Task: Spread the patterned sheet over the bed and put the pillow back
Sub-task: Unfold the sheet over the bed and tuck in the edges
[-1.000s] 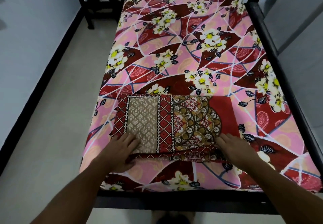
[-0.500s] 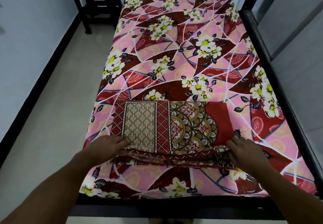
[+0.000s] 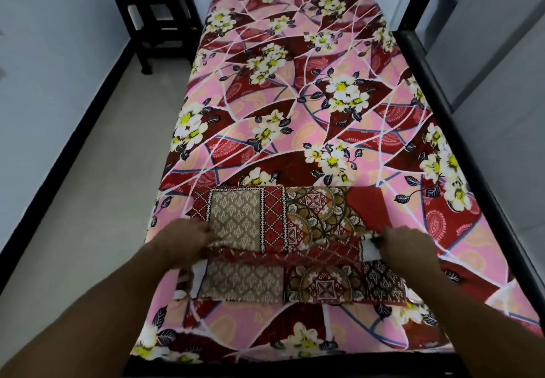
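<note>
Maroon patterned sheet (image 3: 283, 224), flat rectangular folds

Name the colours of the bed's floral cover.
Cover: pink and dark red, white flowers; head view.

Both bare forearms enter from the lower corners of the frame and converge toward lower centre. Left hand (image 3: 184, 242): palm down, fingers curled over the left edge of the folded patterned sheet (image 3: 295, 218). Right hand (image 3: 408, 245): palm down, fingers gripping its right edge. Both hands appear slightly blurred.
</note>
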